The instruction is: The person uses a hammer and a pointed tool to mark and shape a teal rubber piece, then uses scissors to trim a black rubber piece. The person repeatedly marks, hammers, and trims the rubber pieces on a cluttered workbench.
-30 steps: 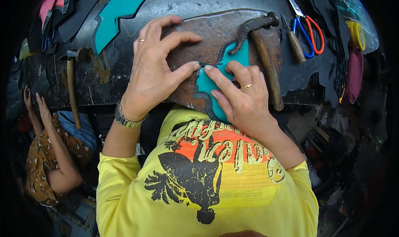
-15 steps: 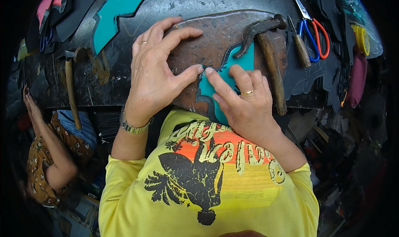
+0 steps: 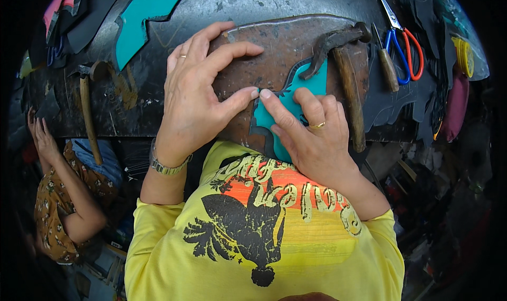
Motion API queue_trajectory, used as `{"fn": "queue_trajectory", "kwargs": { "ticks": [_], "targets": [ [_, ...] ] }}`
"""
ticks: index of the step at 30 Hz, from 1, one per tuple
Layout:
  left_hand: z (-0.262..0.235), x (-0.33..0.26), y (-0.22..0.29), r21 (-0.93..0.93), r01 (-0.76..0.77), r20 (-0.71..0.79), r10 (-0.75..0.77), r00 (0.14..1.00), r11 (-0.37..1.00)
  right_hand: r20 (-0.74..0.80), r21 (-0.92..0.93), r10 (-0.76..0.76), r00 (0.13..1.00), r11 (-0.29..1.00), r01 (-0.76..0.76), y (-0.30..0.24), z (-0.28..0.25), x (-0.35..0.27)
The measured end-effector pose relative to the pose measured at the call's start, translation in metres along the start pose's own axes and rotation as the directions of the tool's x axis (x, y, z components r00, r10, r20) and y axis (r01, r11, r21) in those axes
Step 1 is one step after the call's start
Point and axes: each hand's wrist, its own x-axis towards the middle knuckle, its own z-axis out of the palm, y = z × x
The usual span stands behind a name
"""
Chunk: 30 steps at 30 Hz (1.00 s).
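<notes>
Nearest, a yellow printed shirt (image 3: 274, 237) fills the lower view. Above it, both hands press a teal cut piece (image 3: 288, 103) flat against a worn brown board (image 3: 280, 42) at the near edge of the dark, scuffed tabletop (image 3: 132, 90). The left hand (image 3: 198, 98) lies spread, thumb tip beside the piece's left edge; the right hand (image 3: 311, 132) covers the piece's lower part, forefinger meeting that thumb, seemingly to pin a thin, flexible sheet along its dark border. Neither hand is clenched; both bear down with extended fingers. A hammer (image 3: 343, 74) rests on the board, its head touching the piece's upper tip. Farther right lie an awl (image 3: 388, 69) and scissors (image 3: 404, 42) with blue and red loops. Far left, a second hammer (image 3: 87, 111) and a larger teal sheet (image 3: 142, 21). A second person (image 3: 63, 195) sits lower left.
</notes>
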Motion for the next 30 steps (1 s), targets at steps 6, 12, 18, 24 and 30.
{"fn": "queue_trajectory", "kwargs": {
  "ticks": [6,12,18,24,30],
  "targets": [
    [-0.002,0.000,0.003,0.019,0.006,0.030,-0.006,1.000,1.000,0.042,0.023,0.020,0.999,1.000,-0.021,-0.002,-0.004,0.002],
    [-0.012,0.001,-0.003,-0.040,-0.018,0.084,0.021,0.996,0.999,0.082,0.027,0.015,0.997,0.999,-0.017,-0.001,-0.007,0.003],
    [-0.011,0.001,-0.003,-0.036,-0.013,0.077,0.016,0.997,0.999,0.120,0.043,0.026,0.992,0.999,-0.032,-0.002,-0.012,0.005],
    [-0.010,0.002,-0.003,-0.055,-0.015,0.064,0.019,0.998,0.998,0.126,0.033,0.024,0.992,0.999,-0.028,-0.002,-0.013,0.009],
    [-0.008,0.002,0.000,-0.033,-0.012,0.058,0.014,0.998,0.999,0.221,0.038,0.026,0.975,0.999,-0.035,-0.002,-0.023,0.017]
  ]
}}
